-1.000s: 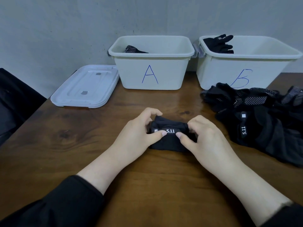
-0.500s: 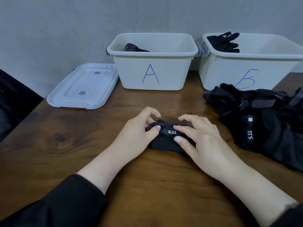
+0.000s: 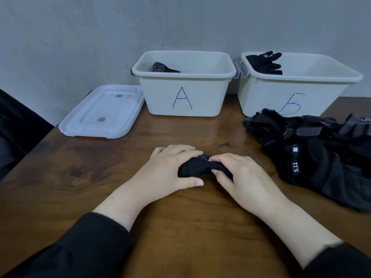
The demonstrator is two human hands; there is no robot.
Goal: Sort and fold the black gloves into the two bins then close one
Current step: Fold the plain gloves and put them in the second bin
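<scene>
Head view: folded glove lies on table, gripped between both hands' curled fingers.

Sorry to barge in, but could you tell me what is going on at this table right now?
A person is folding a black glove on the wooden table, gripping it with the left hand and the right hand. Bin A and bin B stand open at the back, each with a glove already inside. A lid lies left of bin A, and a pile of unsorted gloves waits on the right.
</scene>
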